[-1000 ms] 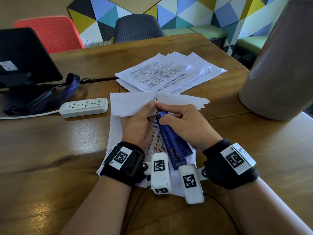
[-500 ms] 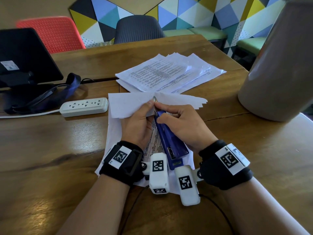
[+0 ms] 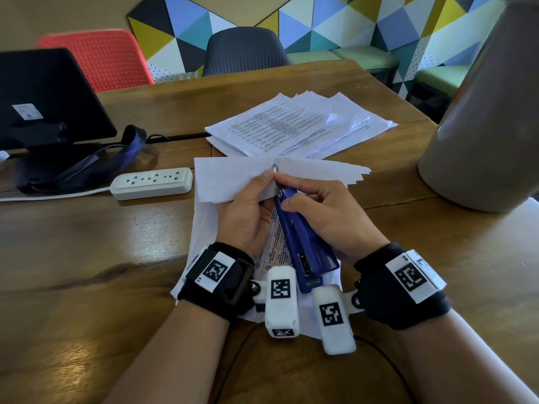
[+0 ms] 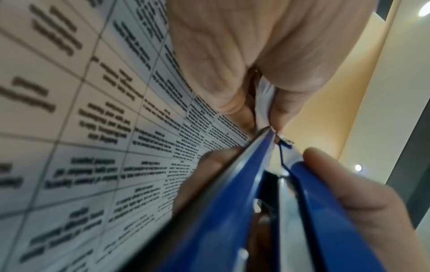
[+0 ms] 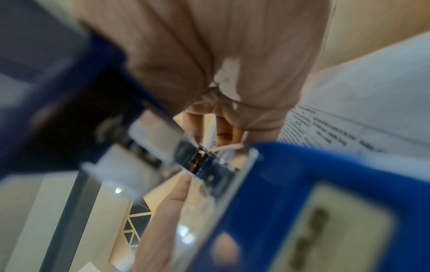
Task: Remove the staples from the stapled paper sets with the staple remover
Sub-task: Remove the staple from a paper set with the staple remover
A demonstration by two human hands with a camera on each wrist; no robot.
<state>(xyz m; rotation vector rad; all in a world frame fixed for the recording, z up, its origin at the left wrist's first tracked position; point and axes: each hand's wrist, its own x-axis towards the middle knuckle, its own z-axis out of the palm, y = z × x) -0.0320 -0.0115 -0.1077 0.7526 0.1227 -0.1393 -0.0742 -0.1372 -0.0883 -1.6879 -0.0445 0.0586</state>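
Observation:
A stapled paper set [image 3: 233,179] lies on the wooden table in front of me, its upper pages folded back toward the far side. My left hand [image 3: 248,214] pinches the folded pages at the corner, thumb and fingers pressed on the sheet [image 4: 265,103]. My right hand [image 3: 323,217] grips a blue staple remover [image 3: 300,237] whose metal tip [image 3: 275,169] sits at that pinched corner. The left wrist view shows the blue tool [image 4: 232,202] running up to the pinch beside a printed table page [image 4: 93,128]. The staple itself is too small to make out.
A second stack of printed papers [image 3: 297,126] lies farther back. A white power strip [image 3: 151,182] sits to the left, beside a black monitor stand [image 3: 43,112] and a dark blue strap [image 3: 128,150]. A large grey cylinder [image 3: 484,126] stands at the right.
Both hands and the staple remover have held nearly the same place; the tool's tip has worked slightly further into the pinched corner.

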